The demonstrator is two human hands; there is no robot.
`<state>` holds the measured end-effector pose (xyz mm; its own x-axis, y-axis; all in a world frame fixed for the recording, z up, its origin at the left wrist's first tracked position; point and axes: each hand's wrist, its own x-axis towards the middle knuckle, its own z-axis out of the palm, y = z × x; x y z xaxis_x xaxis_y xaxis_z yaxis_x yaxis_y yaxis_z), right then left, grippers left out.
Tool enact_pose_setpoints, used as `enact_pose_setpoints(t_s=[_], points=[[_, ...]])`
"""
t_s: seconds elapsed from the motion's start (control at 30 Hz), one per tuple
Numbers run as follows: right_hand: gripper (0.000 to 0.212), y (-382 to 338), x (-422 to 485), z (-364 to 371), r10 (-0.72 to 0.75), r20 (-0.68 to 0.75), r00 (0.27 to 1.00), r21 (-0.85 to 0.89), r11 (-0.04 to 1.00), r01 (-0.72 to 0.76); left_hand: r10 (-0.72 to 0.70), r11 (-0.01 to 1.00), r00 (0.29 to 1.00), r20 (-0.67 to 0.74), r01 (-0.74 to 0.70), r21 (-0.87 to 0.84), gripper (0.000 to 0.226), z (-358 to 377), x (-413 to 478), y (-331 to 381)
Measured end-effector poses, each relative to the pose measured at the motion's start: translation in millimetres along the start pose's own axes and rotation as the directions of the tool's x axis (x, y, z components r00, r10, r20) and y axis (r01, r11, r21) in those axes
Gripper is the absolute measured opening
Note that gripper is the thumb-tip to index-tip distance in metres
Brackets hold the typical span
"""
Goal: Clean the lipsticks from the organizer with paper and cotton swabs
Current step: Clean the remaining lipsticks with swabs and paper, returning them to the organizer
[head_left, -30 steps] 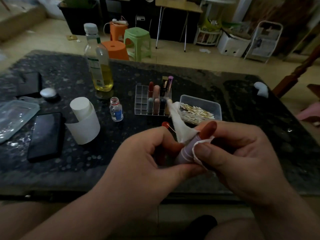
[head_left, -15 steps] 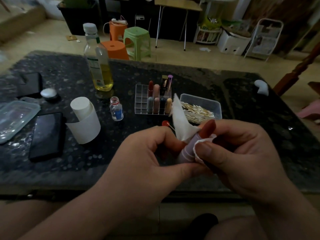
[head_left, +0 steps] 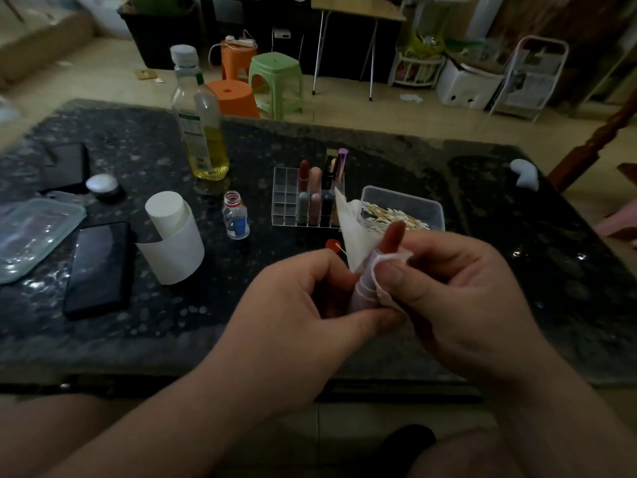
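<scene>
At six o'clock on the dark table [head_left: 517,270], nearest the wearer: one lipstick [head_left: 361,294], uncapped, red bullet up and tilted toward one o'clock, held above the tabletop between both hands. Left hand [head_left: 293,305]: fingers curled round the lower tube from nine o'clock, thumb [head_left: 374,317] laid under its base; firm hold. Right hand [head_left: 458,288]: fingers curled in from three o'clock, thumb [head_left: 389,274] pinching a fold of white paper [head_left: 351,229] against the tube's collar just below the bullet, the forefinger behind it largely hidden. Change over the last second: slight. Both grips are as before; the pair of hands has lifted a little toward twelve o'clock, and the paper's free corner, earlier leaning toward eleven o'clock, now stands taller in front of the organizer [head_left: 286,201]. Reading: the wipe of this one lipstick's collar is still under way, not finished, and no new item has been taken up. Position of item relative to fingers: tube enclosed by the left fingers, collar wrapped by paper under the right thumb, bullet bare and projecting clear above both. Stock remaining: several lipsticks upright in the organizer at twelve o'clock; cotton swabs [head_left: 389,215] in a clear tub [head_left: 431,207] at one o'clock, untouched. Whether paper touches the bullet itself cannot be told.
</scene>
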<state>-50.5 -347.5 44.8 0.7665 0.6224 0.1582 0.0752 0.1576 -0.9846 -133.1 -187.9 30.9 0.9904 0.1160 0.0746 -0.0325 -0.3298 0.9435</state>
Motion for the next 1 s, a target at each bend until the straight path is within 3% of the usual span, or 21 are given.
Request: enact_pose_setpoints(t_s=[0.17,0.37,0.57,0.77,1.0], points=[[0.022,7.4,5.3,11.2,0.238,-0.139,0.961,0.189,0.959,-0.210,-0.180,0.941,0.968,0.173,0.220,-0.256,0.021,-1.0,10.4,-7.1],[0.019,15.0,5.6,16.3,0.354,-0.089,0.931,0.357,0.884,-0.302,-0.166,0.822,0.941,0.296,0.298,-0.486,0.026,2.5,14.5,-19.6],[0.027,18.2,7.5,13.9,0.375,0.091,0.923,0.497,0.785,-0.368,-0.141,0.797,0.927,0.347,0.314,-0.517,0.031,0.1,14.6,-19.8],[0.041,20.9,7.4,12.9,0.347,0.157,0.925,0.616,0.698,-0.366,-0.147,0.865,0.937,0.318,0.277,-0.418,0.028,-1.8,14.9,-17.9],[0.037,23.5,7.8,12.0,0.313,0.162,0.936,0.575,0.741,-0.347,-0.140,0.892,0.956,0.257,0.235,-0.386,0.021,-1.6,8.7,-13.0]])
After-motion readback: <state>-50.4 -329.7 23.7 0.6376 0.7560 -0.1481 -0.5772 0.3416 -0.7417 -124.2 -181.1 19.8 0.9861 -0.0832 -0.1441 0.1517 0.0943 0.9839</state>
